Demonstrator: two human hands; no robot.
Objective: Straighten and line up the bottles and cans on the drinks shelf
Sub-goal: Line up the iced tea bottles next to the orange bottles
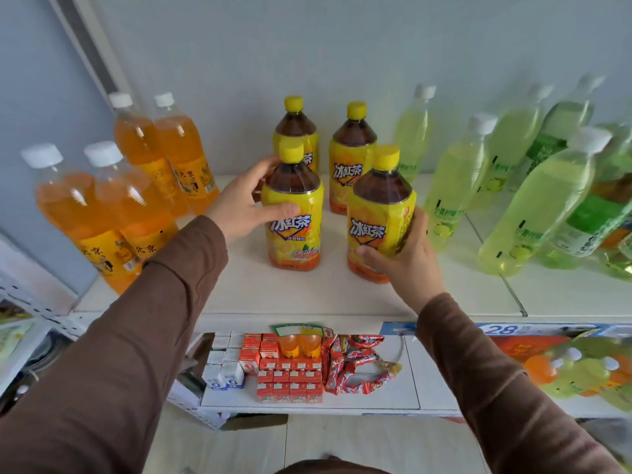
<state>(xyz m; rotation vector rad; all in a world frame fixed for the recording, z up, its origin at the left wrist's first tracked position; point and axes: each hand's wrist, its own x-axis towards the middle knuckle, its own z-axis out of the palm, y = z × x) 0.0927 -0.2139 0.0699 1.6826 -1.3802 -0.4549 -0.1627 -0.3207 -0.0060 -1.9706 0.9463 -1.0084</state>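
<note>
Several iced-tea bottles with yellow caps and yellow labels stand on the white shelf (307,295). My left hand (241,206) wraps the front-left tea bottle (294,230) from its left side, thumb across the label. My right hand (407,258) grips the front-right tea bottle (378,220) low on its right side; that bottle tilts slightly. Two more tea bottles stand behind, the back-left one (297,131) and the back-right one (354,159), both upright and untouched.
Orange soda bottles (102,213) with white caps stand in two rows at the left. Pale green lemon drinks (455,186) crowd the right side, several leaning. Below, a lower shelf (427,381) holds red cartons (290,378), white cartons and snack packets.
</note>
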